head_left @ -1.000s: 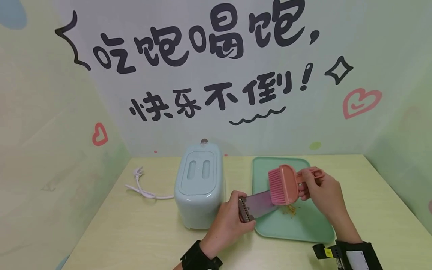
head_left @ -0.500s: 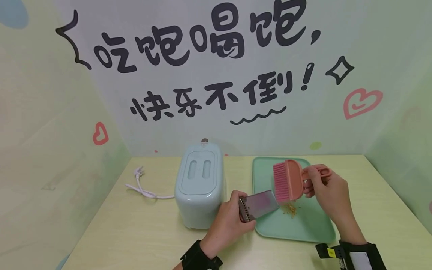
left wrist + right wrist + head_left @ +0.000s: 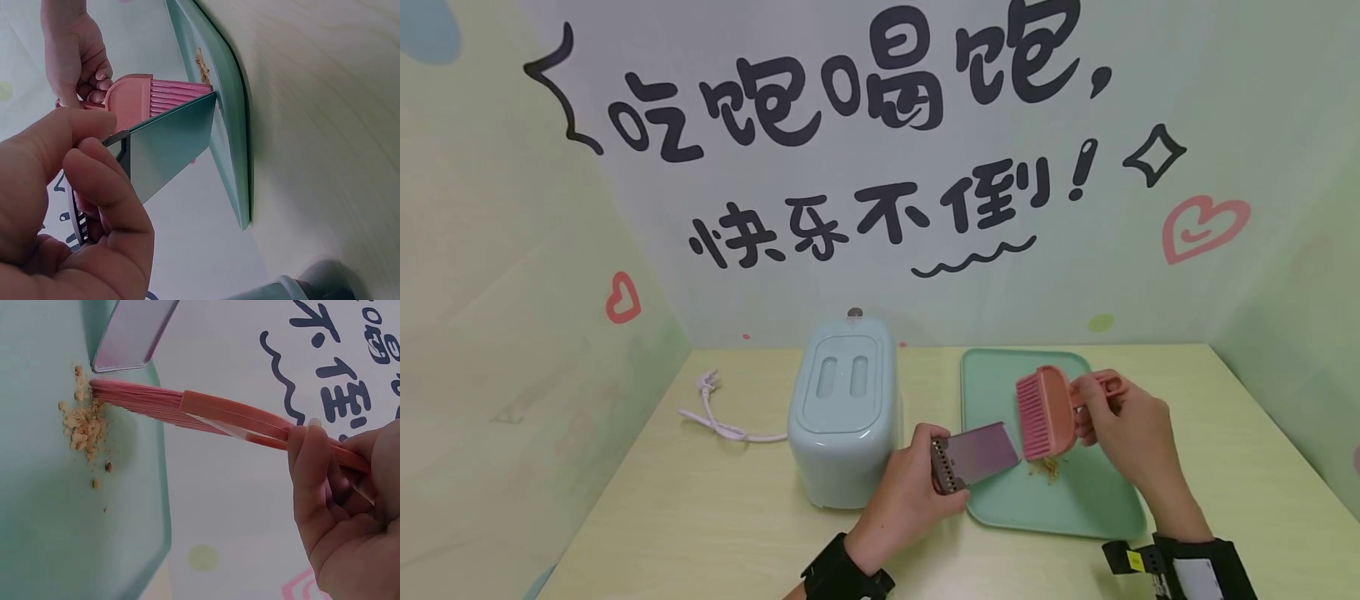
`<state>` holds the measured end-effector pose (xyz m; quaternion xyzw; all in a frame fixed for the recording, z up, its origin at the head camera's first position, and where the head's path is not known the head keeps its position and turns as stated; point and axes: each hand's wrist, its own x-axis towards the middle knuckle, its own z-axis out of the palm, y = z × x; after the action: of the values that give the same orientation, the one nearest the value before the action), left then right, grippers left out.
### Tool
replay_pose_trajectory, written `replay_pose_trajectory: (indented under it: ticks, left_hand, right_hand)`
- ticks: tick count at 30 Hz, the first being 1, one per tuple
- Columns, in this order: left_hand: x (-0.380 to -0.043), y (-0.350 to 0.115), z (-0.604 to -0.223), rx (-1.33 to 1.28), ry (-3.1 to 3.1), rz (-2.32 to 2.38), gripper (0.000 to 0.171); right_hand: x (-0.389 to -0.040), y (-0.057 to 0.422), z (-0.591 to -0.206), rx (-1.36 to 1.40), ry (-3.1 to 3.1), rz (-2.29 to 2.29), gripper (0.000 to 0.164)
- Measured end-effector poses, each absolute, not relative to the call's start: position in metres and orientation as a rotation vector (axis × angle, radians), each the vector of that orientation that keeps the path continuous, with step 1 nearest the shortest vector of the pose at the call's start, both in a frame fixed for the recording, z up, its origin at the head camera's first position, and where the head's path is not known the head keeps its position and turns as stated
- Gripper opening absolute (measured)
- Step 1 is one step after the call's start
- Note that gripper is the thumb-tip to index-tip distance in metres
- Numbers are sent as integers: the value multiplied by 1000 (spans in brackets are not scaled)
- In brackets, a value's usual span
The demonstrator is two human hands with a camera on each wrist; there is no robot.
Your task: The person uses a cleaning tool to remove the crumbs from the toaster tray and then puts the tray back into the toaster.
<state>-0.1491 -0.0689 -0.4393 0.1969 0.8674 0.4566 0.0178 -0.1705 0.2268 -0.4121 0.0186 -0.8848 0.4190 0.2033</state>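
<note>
My left hand point(image 3: 906, 492) grips a shiny flat metal plate point(image 3: 988, 454) by its dark end with a row of holes. The plate tilts over the left side of a green tray point(image 3: 1075, 508), its free edge near the tray surface. With the right hand point(image 3: 1131, 433) I hold the handle of a coral hand brush point(image 3: 1051, 411) with pink bristles. In the right wrist view the bristle tips point(image 3: 103, 390) reach a small heap of tan crumbs point(image 3: 84, 428) on the tray, just beside the plate's edge point(image 3: 125, 365).
Left of the tray stands a light blue appliance point(image 3: 842, 408) with two slot-like recesses on top, close beside my left hand. Its white cord and plug point(image 3: 718, 421) lie on the pale wooden table point(image 3: 700, 517). A printed wall point(image 3: 820, 292) rises behind.
The brush has moved right, off the metal plate, then slightly down toward the crumbs. My left hand and the plate have stayed in place.
</note>
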Motion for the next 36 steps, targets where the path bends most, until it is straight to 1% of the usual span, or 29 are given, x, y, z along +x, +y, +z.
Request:
replay_pose_trajectory:
  ticks: [8, 20, 29, 36]
  left_hand:
    - [-149, -69, -440, 612, 2695, 1416, 68]
    - [-148, -70, -439, 616, 2707, 1406, 67]
    - [-144, -72, -440, 610, 2671, 1427, 67]
    - [-140, -74, -441, 620, 2662, 1426, 67]
  right_hand:
    - [-170, 225, -410, 118, -2393, 1352, 38]
    - [-171, 220, -419, 124, -2371, 1221, 30]
    - [-162, 220, -413, 175, -2495, 1167, 30]
    - [-157, 223, -410, 106, -2373, 1255, 33]
